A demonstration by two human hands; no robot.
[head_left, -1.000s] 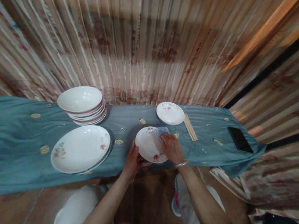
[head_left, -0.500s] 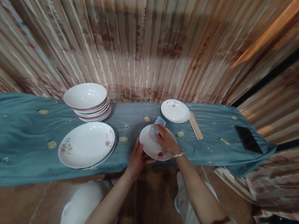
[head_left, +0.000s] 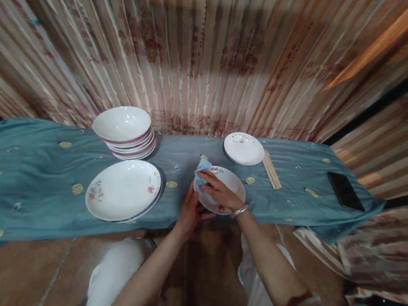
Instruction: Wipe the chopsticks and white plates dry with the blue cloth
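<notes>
Round white floral ceramic plate (head_left: 232, 179), near front edge of teal-covered table (head_left: 46, 195), gripped at rim by left hand (head_left: 190, 209); crumpled light-blue cloth (head_left: 202, 165) grasped against it by right hand (head_left: 221, 192). Probably stiff, slippery, fragile; best held by rim.

Head view, one: worn on my head. Direction: forward and steeply down, along both my forearms (head_left: 142, 284). Range: near, though my left grip (head_left: 189, 210) and right grip (head_left: 220, 192) sit small in the field, just below centre. Breadth: wide, taking in the worktop (head_left: 40, 176) lengthwise, cut by the left edge, its right end inside the frame. Upper half: the curtain (head_left: 182, 49) behind, its pleats fanning outward. Lower part: my legs (head_left: 110, 267) and the floor (head_left: 24, 279), seen from above.
</notes>
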